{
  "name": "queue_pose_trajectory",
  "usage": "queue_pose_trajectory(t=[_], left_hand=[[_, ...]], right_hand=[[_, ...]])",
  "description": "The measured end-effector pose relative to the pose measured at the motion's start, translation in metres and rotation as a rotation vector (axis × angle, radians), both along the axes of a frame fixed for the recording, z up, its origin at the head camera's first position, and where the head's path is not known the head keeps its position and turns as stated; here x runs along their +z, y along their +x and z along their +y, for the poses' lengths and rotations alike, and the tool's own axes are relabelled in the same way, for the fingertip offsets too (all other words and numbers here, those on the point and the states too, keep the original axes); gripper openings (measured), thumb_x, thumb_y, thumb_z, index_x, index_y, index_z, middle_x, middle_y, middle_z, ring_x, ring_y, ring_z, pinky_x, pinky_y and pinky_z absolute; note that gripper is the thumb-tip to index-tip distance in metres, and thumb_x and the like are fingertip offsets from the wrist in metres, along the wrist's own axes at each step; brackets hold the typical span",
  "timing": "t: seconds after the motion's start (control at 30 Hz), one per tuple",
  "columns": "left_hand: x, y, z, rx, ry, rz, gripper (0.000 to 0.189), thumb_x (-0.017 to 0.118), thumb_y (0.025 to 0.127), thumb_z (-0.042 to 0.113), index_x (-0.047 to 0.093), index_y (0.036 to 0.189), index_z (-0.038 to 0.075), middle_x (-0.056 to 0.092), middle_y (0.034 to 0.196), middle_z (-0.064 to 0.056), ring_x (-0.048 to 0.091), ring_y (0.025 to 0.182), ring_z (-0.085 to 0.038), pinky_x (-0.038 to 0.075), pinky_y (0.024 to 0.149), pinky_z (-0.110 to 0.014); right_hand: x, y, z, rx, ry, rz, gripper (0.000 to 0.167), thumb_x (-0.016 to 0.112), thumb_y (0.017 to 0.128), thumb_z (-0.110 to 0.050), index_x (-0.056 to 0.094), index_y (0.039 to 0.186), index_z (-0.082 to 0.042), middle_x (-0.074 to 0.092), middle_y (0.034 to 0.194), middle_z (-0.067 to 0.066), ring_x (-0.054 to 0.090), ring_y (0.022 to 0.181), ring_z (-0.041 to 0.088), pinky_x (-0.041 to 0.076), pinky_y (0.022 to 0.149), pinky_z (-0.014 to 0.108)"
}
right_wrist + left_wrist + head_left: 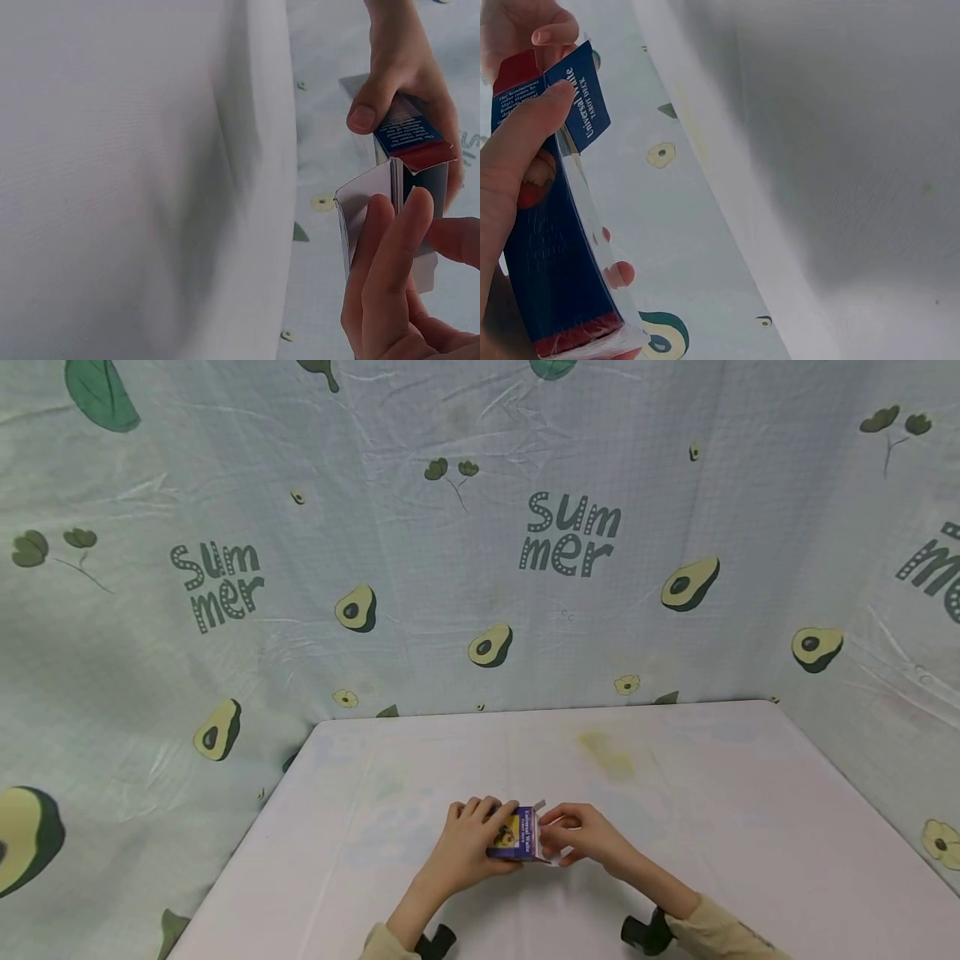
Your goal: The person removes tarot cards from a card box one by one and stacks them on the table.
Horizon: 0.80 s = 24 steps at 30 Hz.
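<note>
A dark blue and red tarot deck box (507, 842) is held above the white table, its open end facing right in the head view. My left hand (467, 843) grips it around the body, thumb across one narrow side in the left wrist view. The lettered end flap (589, 112) stands folded out, and clear wrap hangs at the opposite end. At the box's mouth is my right hand (588, 837), fingers loosely bent. Its fingertips (417, 206) overlap the pale inside of the flap (367, 187) in the right wrist view, with the thumb apart from them.
The white-covered table (420, 760) spreads beneath both hands. Behind and beside it hangs a pale cloth (420, 543) printed with avocados, leaves and lettering. Black wrist-worn devices (647, 933) sit at both wrists, near the beige sleeves (720, 931).
</note>
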<state>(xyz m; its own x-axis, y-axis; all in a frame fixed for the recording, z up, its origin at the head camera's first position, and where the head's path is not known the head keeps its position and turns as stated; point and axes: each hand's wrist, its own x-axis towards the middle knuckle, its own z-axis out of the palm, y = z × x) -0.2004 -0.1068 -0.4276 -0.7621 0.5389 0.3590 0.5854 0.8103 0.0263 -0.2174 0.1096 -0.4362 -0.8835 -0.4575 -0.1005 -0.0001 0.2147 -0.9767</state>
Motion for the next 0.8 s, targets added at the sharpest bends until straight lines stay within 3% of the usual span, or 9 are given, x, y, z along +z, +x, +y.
queue_pose_trajectory(t=[0.4,0.8], left_hand=[[0.001,0.001,0.000,0.001,0.041,-0.079,0.076,0.071,0.064,0.054,0.043,0.128,0.025,0.050,0.109,0.003,0.046,0.096,-0.014,0.033,0.082,-0.039],[-0.002,0.002,0.000,-0.008,0.062,-0.077,0.076,0.072,0.063,0.053,0.046,0.127,0.022,0.052,0.108,0.003,0.047,0.095,-0.014,0.034,0.083,-0.041]], right_hand=[[-0.004,-0.003,-0.007,-0.057,0.019,-0.090,0.034,0.059,0.084,-0.030,0.056,0.098,0.001,0.067,0.076,0.003,0.063,0.064,0.010,0.051,0.053,0.027],[-0.009,-0.004,-0.012,-0.070,0.025,-0.118,0.025,0.057,0.085,-0.024,0.054,0.095,-0.001,0.066,0.073,0.001,0.062,0.061,0.009,0.049,0.050,0.023]])
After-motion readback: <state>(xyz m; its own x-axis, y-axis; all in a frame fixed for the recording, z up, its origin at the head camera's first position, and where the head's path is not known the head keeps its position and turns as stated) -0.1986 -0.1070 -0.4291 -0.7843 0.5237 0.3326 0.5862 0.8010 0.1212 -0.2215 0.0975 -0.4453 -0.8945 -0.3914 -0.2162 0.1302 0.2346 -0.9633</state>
